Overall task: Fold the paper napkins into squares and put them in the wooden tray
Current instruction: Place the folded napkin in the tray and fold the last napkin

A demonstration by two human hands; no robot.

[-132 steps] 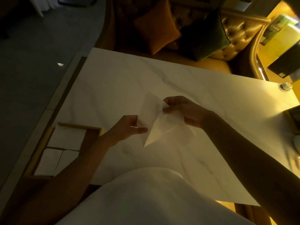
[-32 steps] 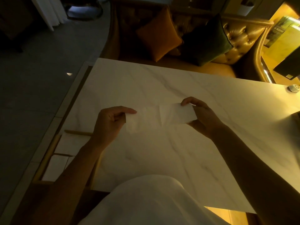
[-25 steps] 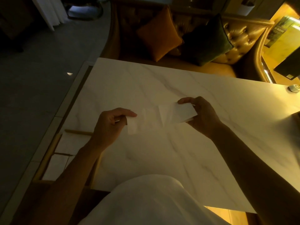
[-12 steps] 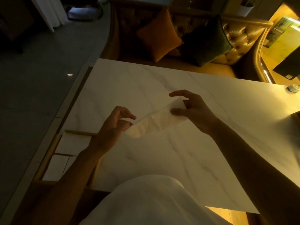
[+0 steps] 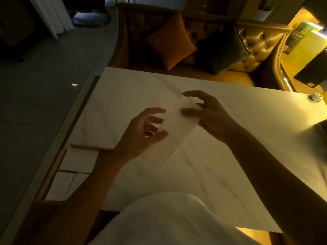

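Nearest, on our left, the wooden tray point(image 5: 90, 147) lies by the worktop point(image 5: 221, 174) edge. Its straight pale rim frames flat white folded squares point(image 5: 77, 160). Above the smooth, marble-veined slab we hold the napkin point(image 5: 177, 128), a long thin strip hanging aslant, limp and half see-through. Our right hand point(image 5: 210, 117) pinches its upper end between thumb and forefinger. Our left hand point(image 5: 141, 133) has its fingers spread and loosely curled at the strip's left edge; we cannot tell whether they grip. We judge the napkin weightless and easily torn or creased, best taken lightly by the corners. Beyond, a plump orange cushion point(image 5: 169, 41) rests on a tufted sofa point(image 5: 261, 43).
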